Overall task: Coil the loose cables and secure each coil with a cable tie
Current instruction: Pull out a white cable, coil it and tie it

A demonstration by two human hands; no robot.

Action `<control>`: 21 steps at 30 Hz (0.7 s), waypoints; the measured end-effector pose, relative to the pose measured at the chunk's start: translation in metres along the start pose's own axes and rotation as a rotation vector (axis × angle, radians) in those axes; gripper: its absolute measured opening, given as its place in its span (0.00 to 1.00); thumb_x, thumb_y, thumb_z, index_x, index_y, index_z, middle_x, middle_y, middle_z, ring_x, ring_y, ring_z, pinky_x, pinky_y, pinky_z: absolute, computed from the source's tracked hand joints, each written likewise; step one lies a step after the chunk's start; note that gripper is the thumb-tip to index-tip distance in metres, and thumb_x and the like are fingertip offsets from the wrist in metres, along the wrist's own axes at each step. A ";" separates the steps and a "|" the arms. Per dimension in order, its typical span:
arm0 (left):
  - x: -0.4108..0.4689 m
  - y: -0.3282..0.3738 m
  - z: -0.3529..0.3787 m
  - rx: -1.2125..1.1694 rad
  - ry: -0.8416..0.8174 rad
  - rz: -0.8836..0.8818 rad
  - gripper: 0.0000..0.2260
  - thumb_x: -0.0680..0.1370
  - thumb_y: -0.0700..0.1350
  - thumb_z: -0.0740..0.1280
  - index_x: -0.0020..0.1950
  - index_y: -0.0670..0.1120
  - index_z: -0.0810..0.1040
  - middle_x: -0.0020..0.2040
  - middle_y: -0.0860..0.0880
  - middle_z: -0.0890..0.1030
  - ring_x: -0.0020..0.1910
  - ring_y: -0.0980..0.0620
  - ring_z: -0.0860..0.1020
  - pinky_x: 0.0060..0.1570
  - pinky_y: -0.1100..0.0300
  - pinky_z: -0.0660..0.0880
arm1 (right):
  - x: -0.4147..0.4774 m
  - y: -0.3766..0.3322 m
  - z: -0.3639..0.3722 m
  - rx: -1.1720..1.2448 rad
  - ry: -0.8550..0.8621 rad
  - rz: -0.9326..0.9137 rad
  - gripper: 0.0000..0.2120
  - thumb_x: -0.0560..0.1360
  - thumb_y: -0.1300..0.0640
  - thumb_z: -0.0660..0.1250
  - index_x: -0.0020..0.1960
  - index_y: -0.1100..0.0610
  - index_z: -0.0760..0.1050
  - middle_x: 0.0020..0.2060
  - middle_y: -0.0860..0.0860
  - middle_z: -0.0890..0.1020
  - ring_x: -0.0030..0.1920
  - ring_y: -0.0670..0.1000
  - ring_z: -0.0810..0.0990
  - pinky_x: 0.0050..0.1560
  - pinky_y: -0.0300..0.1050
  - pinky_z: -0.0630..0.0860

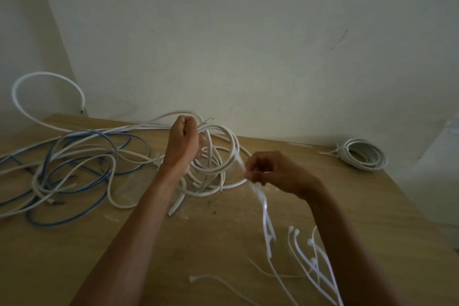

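White plastic-sheathed cable coil (218, 156), partly wound, at the middle of the wooden tabletop (124, 243), lower loops resting on the surface. Left hand (183, 141) closed round the left side of the coil, fingers (191, 124) curled tight on its strands. Right hand (273, 171) just right of the coil, thumb and forefinger pinching a white nylon cable tie (264, 206), blurred, trailing toward the near edge. Loose white cable ties (315, 263) scattered at near right. Tangle of blue and white cables (74, 169) at left. Finished white coil (365, 158), tied, at far right, well apart.
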State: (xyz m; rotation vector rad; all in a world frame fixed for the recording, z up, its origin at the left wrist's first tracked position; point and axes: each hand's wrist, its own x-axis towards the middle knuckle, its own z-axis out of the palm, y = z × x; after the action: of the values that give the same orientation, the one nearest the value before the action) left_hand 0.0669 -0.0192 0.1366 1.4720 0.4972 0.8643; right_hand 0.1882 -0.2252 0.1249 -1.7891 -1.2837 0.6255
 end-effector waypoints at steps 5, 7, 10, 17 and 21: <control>-0.001 0.001 0.001 -0.009 -0.010 0.009 0.13 0.85 0.40 0.51 0.41 0.47 0.60 0.22 0.57 0.60 0.20 0.58 0.57 0.20 0.67 0.55 | -0.004 -0.007 -0.006 0.387 0.162 -0.077 0.02 0.78 0.65 0.69 0.50 0.64 0.77 0.47 0.61 0.85 0.45 0.56 0.84 0.47 0.44 0.81; -0.002 0.002 0.001 -0.003 -0.016 0.016 0.13 0.85 0.40 0.51 0.40 0.47 0.60 0.23 0.57 0.61 0.20 0.58 0.57 0.20 0.66 0.55 | -0.004 -0.008 -0.007 0.414 0.175 -0.080 0.04 0.78 0.63 0.68 0.51 0.64 0.76 0.50 0.63 0.85 0.47 0.57 0.85 0.48 0.45 0.81; -0.004 0.003 0.001 0.020 -0.026 0.031 0.13 0.86 0.41 0.52 0.40 0.47 0.61 0.22 0.57 0.61 0.20 0.58 0.57 0.20 0.65 0.56 | -0.003 -0.011 -0.008 0.457 0.217 -0.123 0.04 0.78 0.62 0.68 0.50 0.64 0.75 0.50 0.64 0.85 0.46 0.58 0.85 0.48 0.46 0.82; -0.010 0.005 0.003 0.225 -0.013 0.171 0.10 0.84 0.48 0.55 0.45 0.48 0.69 0.30 0.53 0.66 0.26 0.54 0.64 0.27 0.57 0.62 | -0.002 -0.027 -0.005 0.565 0.287 -0.184 0.07 0.78 0.62 0.67 0.53 0.65 0.76 0.45 0.64 0.84 0.38 0.55 0.82 0.42 0.45 0.81; -0.021 0.015 0.011 0.317 -0.042 0.263 0.10 0.86 0.45 0.55 0.50 0.42 0.70 0.32 0.49 0.70 0.26 0.57 0.67 0.28 0.61 0.66 | -0.003 -0.037 0.000 0.627 0.269 -0.193 0.06 0.79 0.62 0.66 0.52 0.65 0.76 0.42 0.59 0.85 0.36 0.52 0.80 0.40 0.43 0.79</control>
State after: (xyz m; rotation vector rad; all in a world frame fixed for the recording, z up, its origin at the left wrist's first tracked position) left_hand 0.0592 -0.0438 0.1473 1.8734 0.4281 0.9894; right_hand 0.1676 -0.2230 0.1556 -1.1708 -0.9267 0.5739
